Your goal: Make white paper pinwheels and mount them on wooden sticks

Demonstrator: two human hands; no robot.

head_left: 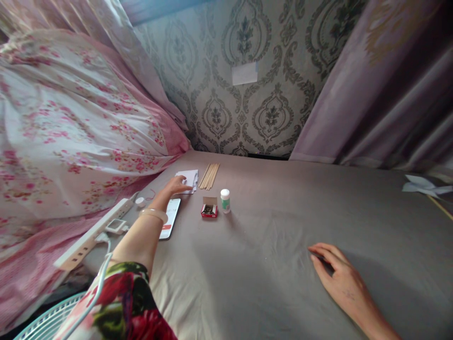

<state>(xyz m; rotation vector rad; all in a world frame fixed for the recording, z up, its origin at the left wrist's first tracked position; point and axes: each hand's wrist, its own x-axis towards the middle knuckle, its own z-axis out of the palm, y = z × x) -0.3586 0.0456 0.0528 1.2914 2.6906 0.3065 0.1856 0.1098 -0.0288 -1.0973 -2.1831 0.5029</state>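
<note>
under left grip [177,185] — white papers [191,178]

So my left arm [136,241] is stretched way out in front of me, running from the lower left up and away, pretty much straight through to the wrist [163,200]. My left hand [177,185] is palm down at the end of that reach, thumb and fingers spread apart. Meanwhile my right hand [339,277] is kinda just chilling, much closer to me and off to the right. Back's facing up, fingers loosely curved, tips pointing left near the thumb tip. Only a bit of my right forearm [377,326] shows.
</note>
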